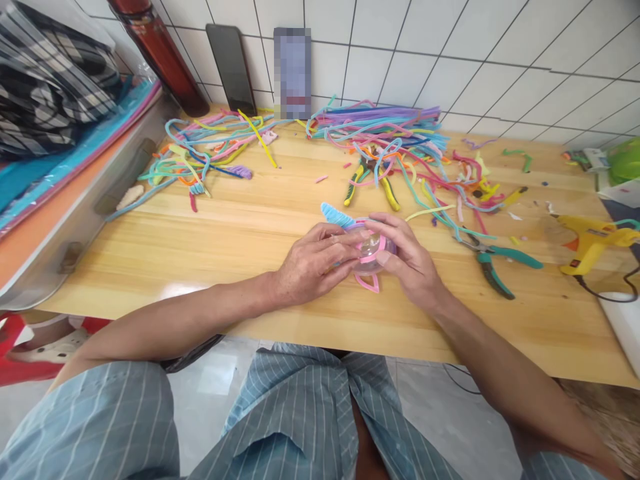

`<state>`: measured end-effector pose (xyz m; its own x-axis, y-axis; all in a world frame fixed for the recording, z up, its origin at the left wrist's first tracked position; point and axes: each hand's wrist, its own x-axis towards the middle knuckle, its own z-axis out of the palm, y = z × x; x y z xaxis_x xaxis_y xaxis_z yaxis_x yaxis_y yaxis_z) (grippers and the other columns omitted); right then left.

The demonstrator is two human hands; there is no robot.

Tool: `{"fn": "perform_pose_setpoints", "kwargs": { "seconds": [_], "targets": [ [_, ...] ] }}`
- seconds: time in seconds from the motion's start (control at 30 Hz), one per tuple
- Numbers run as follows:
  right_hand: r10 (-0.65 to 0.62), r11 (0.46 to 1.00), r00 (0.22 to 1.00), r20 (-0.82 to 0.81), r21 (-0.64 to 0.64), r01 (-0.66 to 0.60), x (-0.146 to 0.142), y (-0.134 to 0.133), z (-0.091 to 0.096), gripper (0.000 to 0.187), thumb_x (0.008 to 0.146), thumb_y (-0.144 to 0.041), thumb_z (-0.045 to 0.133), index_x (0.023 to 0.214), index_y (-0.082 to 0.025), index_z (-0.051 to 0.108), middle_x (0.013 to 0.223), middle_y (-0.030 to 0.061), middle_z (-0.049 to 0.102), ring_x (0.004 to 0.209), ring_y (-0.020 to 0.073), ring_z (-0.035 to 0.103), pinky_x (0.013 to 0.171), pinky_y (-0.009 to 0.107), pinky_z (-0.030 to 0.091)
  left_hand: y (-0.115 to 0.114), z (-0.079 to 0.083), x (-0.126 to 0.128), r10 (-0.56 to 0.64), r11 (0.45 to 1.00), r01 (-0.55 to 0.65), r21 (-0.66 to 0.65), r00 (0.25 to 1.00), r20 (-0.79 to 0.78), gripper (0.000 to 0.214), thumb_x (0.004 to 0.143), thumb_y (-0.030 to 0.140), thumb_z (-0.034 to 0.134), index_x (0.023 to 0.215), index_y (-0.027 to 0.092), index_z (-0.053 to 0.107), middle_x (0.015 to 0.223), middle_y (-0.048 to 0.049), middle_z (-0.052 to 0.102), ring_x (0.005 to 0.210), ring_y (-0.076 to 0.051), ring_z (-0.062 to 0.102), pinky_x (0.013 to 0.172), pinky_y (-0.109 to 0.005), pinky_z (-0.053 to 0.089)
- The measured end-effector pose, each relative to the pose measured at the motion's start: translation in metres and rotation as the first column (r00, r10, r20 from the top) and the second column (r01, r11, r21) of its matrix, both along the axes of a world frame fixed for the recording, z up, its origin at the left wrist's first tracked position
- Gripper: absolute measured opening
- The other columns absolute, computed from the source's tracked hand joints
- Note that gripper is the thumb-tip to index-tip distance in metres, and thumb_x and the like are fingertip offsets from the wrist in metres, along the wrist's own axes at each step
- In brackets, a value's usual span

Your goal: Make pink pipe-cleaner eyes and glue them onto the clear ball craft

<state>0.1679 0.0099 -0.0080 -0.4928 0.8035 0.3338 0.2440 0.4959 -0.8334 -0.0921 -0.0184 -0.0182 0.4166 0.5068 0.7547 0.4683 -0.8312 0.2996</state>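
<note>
Near the front middle of the table, both my hands are closed around a small rounded clear plastic piece with pink trim (371, 248). My left hand (317, 260) grips its left side, with fingers lying over the top. From the right, my right hand (413, 260) holds it between the thumb and the fingers. A fuzzy light-blue pipe-cleaner piece (337, 215) sticks out at its upper left. Below it, a pointed pink loop (369, 285) shows. My fingers cover much of the plastic piece, so its full shape is hidden.
Behind my hands lie piles of pipe cleaners (380, 123) and yellow-handled pliers (355, 185). Teal-handled pliers (515, 254) and a yellow hot glue gun (590, 243) are at right. A red thermos (160, 57), two phones (231, 70) and a plastic bin (95, 207) stand at left.
</note>
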Motion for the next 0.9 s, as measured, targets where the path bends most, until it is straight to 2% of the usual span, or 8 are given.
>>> {"fn": "perform_pose_setpoints", "kwargs": {
  "seconds": [0.2, 0.47, 0.7, 0.9],
  "targets": [
    [-0.022, 1.000, 1.000, 0.008, -0.011, 0.022, -0.0005, -0.0002, -0.0006, 0.052, 0.110, -0.063, 0.067, 0.156, -0.039, 0.075, 0.168, 0.0084, 0.065, 0.162, 0.0353, 0.056, 0.139, 0.059, 0.044, -0.0013, -0.0008, -0.0012, -0.007, 1.000, 0.007, -0.031, 1.000, 0.002, 0.020, 0.106, 0.018, 0.075, 0.126, 0.022, 0.074, 0.142, -0.0145, 0.085, 0.123, -0.026, 0.078, 0.104, -0.046, 0.068],
    [-0.037, 0.999, 0.999, -0.015, 0.029, 0.038, -0.0037, -0.0010, -0.0051, 0.051, 0.112, -0.063, 0.064, 0.155, -0.039, 0.075, 0.167, 0.0087, 0.066, 0.161, 0.0353, 0.058, 0.138, 0.059, 0.045, 0.0011, -0.0020, 0.0036, -0.030, 1.000, 0.030, 0.001, 0.998, 0.055, 0.022, 0.105, 0.016, 0.077, 0.127, 0.022, 0.074, 0.142, -0.0139, 0.085, 0.121, -0.025, 0.077, 0.104, -0.045, 0.067],
    [-0.076, 0.997, 0.997, -0.020, -0.006, 0.076, -0.0061, -0.0017, -0.0060, 0.054, 0.110, -0.068, 0.062, 0.152, -0.036, 0.076, 0.166, 0.0097, 0.066, 0.162, 0.0354, 0.057, 0.139, 0.059, 0.044, 0.0018, -0.0009, 0.0029, -0.027, 1.000, 0.026, 0.011, 0.999, 0.035, 0.019, 0.108, 0.018, 0.074, 0.126, 0.022, 0.074, 0.143, -0.0138, 0.085, 0.124, -0.025, 0.078, 0.104, -0.046, 0.067],
    [-0.067, 0.998, 0.997, -0.039, -0.007, 0.066, -0.0068, -0.0026, -0.0060, 0.051, 0.111, -0.063, 0.065, 0.151, -0.035, 0.076, 0.165, 0.0106, 0.066, 0.161, 0.0336, 0.057, 0.139, 0.058, 0.044, 0.0011, -0.0018, 0.0015, -0.046, 0.998, 0.047, -0.032, 0.998, 0.036, 0.030, 0.106, 0.014, 0.073, 0.134, 0.025, 0.074, 0.147, -0.0133, 0.083, 0.127, -0.025, 0.077, 0.109, -0.049, 0.066]
  ]
}}
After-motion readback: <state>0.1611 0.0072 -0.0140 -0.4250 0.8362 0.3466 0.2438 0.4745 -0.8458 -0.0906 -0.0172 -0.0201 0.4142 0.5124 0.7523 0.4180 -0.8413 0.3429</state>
